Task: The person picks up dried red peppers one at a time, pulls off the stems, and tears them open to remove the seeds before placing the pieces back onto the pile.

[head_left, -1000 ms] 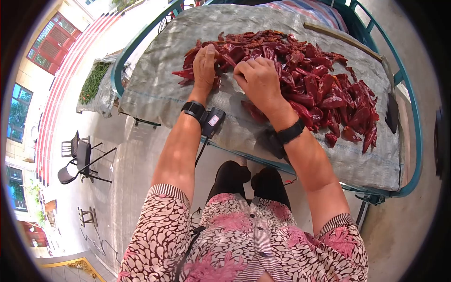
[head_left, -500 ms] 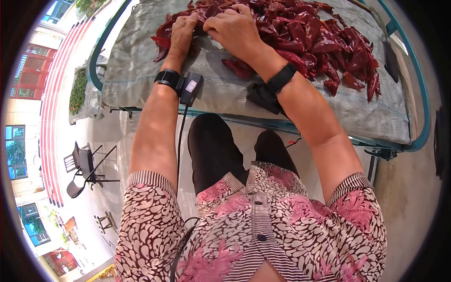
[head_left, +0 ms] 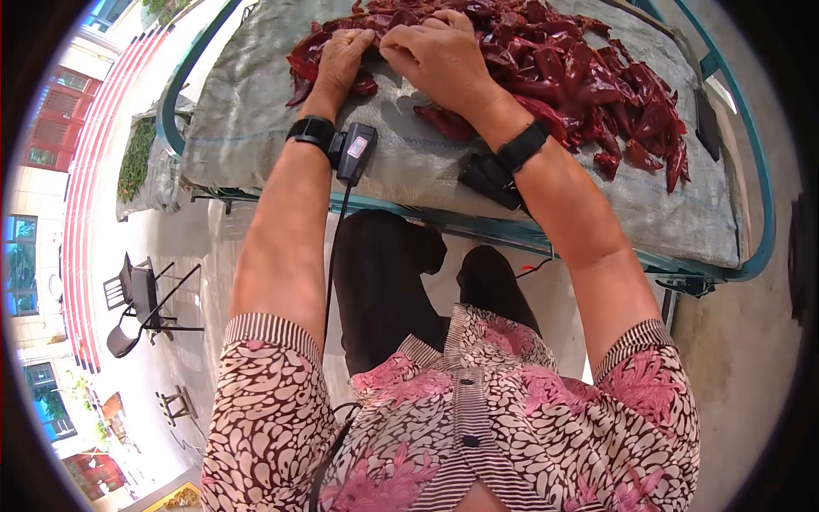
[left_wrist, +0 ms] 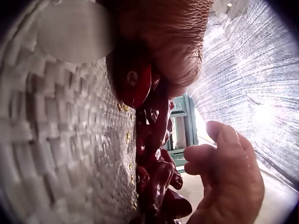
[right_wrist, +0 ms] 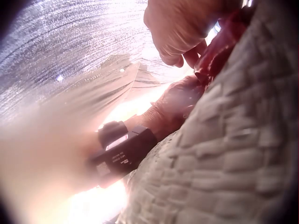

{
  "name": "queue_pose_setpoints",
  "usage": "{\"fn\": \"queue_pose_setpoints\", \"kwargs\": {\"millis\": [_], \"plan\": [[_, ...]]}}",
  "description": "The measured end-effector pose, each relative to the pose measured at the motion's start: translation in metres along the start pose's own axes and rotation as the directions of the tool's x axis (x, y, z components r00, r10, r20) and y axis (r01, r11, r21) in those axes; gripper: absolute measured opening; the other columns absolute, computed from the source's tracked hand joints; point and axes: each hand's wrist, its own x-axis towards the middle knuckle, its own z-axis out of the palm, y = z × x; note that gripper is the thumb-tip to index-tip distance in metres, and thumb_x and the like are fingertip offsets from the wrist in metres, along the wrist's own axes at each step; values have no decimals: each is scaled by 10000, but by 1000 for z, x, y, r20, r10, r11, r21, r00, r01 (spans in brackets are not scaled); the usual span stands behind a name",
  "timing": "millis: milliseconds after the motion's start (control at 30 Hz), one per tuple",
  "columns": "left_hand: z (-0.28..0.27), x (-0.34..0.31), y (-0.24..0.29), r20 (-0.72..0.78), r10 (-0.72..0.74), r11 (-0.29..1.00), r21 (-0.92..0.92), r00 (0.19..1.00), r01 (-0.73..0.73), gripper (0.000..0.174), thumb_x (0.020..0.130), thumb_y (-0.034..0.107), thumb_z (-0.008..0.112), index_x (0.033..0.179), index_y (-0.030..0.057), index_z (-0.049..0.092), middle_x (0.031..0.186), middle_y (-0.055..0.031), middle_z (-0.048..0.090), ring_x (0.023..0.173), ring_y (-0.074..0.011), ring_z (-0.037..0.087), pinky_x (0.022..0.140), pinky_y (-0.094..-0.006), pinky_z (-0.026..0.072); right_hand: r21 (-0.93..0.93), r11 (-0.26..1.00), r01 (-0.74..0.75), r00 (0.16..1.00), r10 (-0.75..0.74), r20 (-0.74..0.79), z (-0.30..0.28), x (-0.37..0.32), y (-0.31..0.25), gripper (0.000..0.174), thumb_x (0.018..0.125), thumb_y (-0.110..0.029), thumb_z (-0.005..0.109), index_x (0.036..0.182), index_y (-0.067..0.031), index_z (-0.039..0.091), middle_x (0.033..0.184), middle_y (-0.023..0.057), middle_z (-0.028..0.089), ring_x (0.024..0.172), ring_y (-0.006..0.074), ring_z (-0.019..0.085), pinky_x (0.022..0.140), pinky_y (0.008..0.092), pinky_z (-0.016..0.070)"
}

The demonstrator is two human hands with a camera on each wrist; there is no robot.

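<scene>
Touching peppers (head_left: 583, 77): left hand (head_left: 341, 66), grip unclear.
Right hand (head_left: 445, 68): fingers bent, near left hand; cannot tell if holding.

Your left hand (head_left: 344, 65) is at the left end of the glossy dark-red pepper pile (head_left: 559, 77); right hand (head_left: 445, 68) just beside it, fingers bent. Flat black object (head_left: 707, 128) at the grey woven sheet's (head_left: 247, 115) right edge.
</scene>
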Motion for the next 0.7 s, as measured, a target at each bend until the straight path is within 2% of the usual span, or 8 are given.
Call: {"fn": "queue_pose_setpoints", "kwargs": {"millis": [67, 100, 167, 400, 467, 567, 667, 700], "plan": [[3, 2, 3, 43, -240, 958, -149, 970, 244, 343, 977, 345, 572, 954, 24, 690, 985, -197, 686, 911, -388, 645, 800, -461, 494, -28, 999, 17, 999, -18, -49, -1, -5, 1, 55, 886, -232, 720, 931, -201, 721, 760, -17, 689, 788, 185, 666, 970, 384, 422], [1, 5, 11, 54, -331, 918, -212, 942, 334, 351, 975, 348, 571, 940, 18, 686, 966, -200, 683, 898, -391, 640, 792, -464, 491, 15, 1000, 28, 994, -26, -106, -7, -4, -2, 56, 912, -238, 708, 927, -185, 712, 720, -8, 670, 759, 202, 663, 960, 390, 432], [-7, 11, 26, 96, -490, 824, -274, 866, 497, 415, 966, 378, 570, 869, -15, 657, 876, -211, 661, 853, -399, 617, 779, -463, 471, -6, 999, -32, 995, 32, -91, -2, -10, 0, 65, 899, -254, 703, 877, -194, 712, 738, -6, 685, 788, 201, 670, 970, 409, 415], [-14, 12, 37, 72, -562, 791, -244, 824, 561, 432, 959, 377, 591, 821, -31, 624, 865, -224, 651, 861, -404, 609, 787, -466, 454, 80, 988, -136, 990, 137, -14, -9, -6, -9, 87, 900, -242, 703, 864, -162, 700, 730, 9, 679, 756, 225, 652, 953, 427, 417], [-16, 6, 40, 62, -517, 829, -210, 854, 518, 342, 968, 336, 612, 895, 7, 671, 945, -191, 658, 918, -401, 601, 842, -467, 452, 108, 980, -168, 986, 166, 24, -12, -6, -8, 80, 899, -232, 704, 869, -158, 701, 735, 12, 679, 749, 228, 643, 955, 425, 417], [-6, 4, 41, 21, -576, 792, -231, 817, 565, 293, 977, 306, 615, 916, 31, 693, 966, -145, 668, 961, -352, 609, 889, -448, 439, 162, 965, -208, 978, 205, 32, -22, -4, -8, 51, 890, -200, 715, 875, -153, 703, 728, 2, 667, 740, 214, 628, 961, 424, 416], [-10, 3, 42, 39, -501, 844, -200, 865, 498, 292, 975, 303, 620, 917, 29, 701, 984, -133, 679, 989, -329, 612, 882, -438, 445, 209, 956, -208, 976, 216, -15, -18, -1, -7, 39, 882, -177, 723, 860, -152, 702, 710, -9, 649, 721, 204, 617, 963, 420, 415], [-10, 3, 38, 69, -584, 769, -274, 809, 578, 288, 968, 302, 626, 916, 29, 701, 1001, -128, 685, 974, -324, 613, 882, -434, 445, 217, 956, -199, 976, 212, -38, -17, 2, -8, 43, 879, -177, 725, 853, -152, 702, 706, -10, 647, 718, 204, 616, 954, 412, 417]]}}
